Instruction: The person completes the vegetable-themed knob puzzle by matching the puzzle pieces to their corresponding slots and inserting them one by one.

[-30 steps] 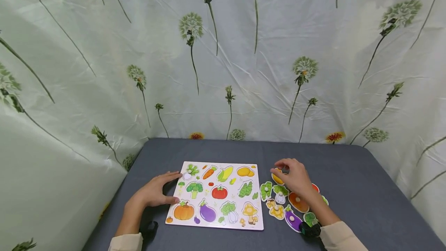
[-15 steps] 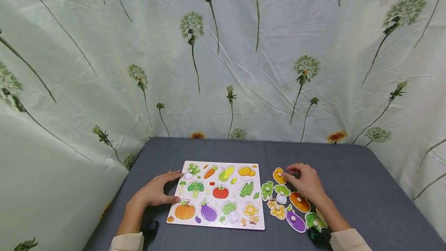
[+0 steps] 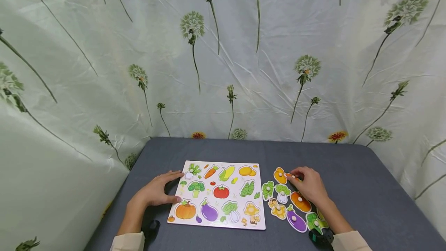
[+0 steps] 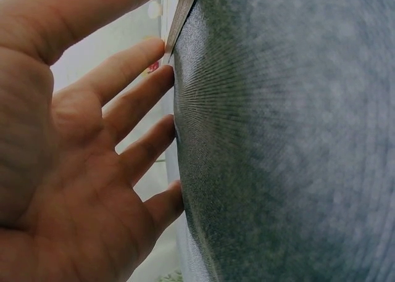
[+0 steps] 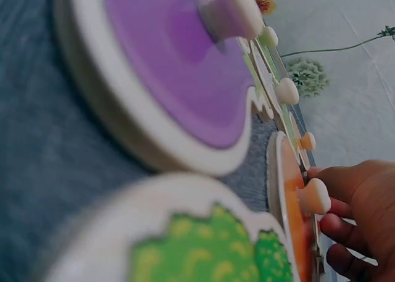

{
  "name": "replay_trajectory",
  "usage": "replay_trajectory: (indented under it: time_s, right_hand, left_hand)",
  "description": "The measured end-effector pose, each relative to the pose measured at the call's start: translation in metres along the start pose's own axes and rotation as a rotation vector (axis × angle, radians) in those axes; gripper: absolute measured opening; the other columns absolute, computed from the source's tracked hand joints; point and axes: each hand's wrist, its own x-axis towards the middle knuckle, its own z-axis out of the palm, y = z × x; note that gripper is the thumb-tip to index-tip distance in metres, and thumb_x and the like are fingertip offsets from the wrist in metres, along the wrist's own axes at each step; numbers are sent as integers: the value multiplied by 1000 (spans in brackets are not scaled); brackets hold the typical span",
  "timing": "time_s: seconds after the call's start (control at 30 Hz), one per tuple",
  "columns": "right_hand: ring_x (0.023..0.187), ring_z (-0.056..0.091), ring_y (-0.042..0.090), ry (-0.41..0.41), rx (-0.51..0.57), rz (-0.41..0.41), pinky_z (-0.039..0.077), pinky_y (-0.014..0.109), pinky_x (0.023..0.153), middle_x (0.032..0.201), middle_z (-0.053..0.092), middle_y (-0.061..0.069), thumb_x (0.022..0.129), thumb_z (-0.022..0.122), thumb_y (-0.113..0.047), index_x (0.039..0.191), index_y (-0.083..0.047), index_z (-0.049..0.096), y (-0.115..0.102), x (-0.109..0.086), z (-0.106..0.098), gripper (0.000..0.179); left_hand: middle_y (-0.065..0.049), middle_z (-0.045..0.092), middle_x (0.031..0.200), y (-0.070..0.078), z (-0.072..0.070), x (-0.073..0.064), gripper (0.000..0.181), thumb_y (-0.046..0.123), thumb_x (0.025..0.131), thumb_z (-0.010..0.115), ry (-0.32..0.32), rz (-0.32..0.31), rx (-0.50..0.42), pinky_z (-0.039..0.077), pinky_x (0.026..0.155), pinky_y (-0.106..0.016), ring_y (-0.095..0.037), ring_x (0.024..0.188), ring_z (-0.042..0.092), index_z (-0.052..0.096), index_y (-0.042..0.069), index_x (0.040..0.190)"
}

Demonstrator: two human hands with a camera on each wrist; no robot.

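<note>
Your left hand (image 3: 156, 191) spreads wide at the left edge of a white puzzle board (image 3: 241, 201), thumb well parted from the fingers, on a dark gray tabletop (image 3: 209, 150). Vegetable pictures fill the board in 3 rows, among them a tomato, a carrot, corn and an eggplant.

Right of the board, your right hand (image 3: 310, 185) bends over an orange piece (image 3: 288, 174), thumb and fingertips drawn narrow; the contact is hidden, and whether they pinch it cannot be told. Just beside that piece lies a yellow-orange piece (image 3: 280, 176). Nearer you, in a loose cluster, are 2 leafy green pieces, a mushroom piece (image 3: 277, 209), an orange oval piece (image 3: 301, 202), a purple eggplant piece (image 3: 296, 219) and a broccoli piece (image 3: 314, 222). Your right wrist view shows pale knobs (image 5: 315, 197) standing on several pieces.

Any lettering on the board or on the black wrist device (image 3: 321, 237) is too small to read. Behind the tabletop hangs a pale curtain (image 3: 167, 69) printed with dandelions.
</note>
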Motion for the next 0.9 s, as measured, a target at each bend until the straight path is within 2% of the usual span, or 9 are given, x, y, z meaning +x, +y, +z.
replay_trajectory:
  time_s: [0.2,0.4,0.9]
  right_hand:
    - [74,55,19,16,-45,47,44,32,66,84,64,4,87,81,-36,91,-10,72,2,-2,-1,28]
    - [72,54,18,-3,-32,80,43,31,66,83,64,4,88,81,-38,89,-10,73,2,-4,-3,29]
    - [77,56,20,13,-43,63,45,34,68,87,66,7,90,80,-30,93,-7,75,1,-10,-2,24]
  left_hand:
    - [-12,46,161,-1,0,0,92,51,73,87,-1,9,-7,21,117,-76,-47,153,30,52,21,153]
    - [-13,45,161,-3,1,1,93,52,74,87,-3,16,-6,20,118,-75,-47,153,30,51,21,154]
    - [-12,46,161,-2,0,1,93,51,74,86,-1,17,0,19,119,-74,-47,153,31,51,21,154]
